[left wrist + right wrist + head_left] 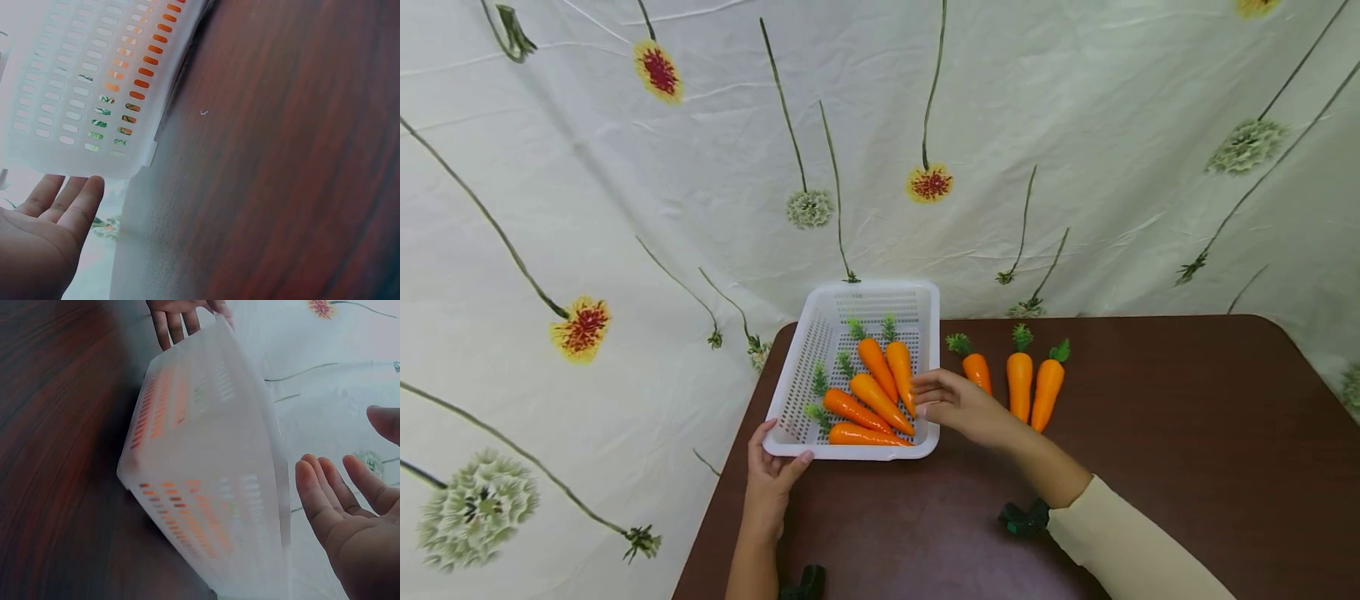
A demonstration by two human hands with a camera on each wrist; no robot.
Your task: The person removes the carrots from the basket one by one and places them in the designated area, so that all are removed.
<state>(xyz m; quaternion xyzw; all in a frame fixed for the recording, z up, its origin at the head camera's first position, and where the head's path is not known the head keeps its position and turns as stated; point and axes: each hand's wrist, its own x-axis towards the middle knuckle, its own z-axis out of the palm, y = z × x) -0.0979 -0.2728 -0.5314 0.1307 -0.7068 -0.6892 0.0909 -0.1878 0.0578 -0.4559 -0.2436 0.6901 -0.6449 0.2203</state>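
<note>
A white perforated plastic basket (797, 367) stands at the left of the table with several orange toy carrots (878, 400) inside, their green tops pointing away. My left hand (766, 483) holds its near left corner, thumb at the front rim and fingers along the side; the left wrist view shows those fingers (81, 209) against the wall. Over the basket's right rim hovers my right hand (962, 406), its fingertips close to the rightmost carrot in there. The right wrist view shows this hand (356, 519) with fingers spread and nothing between them.
Three more carrots (1019, 379) lie on the dark brown table (1187, 433), right of the basket; my right hand and forearm partly overlap them in the head view. A white flower-patterned cloth (880, 108) hangs behind and to the left of the table.
</note>
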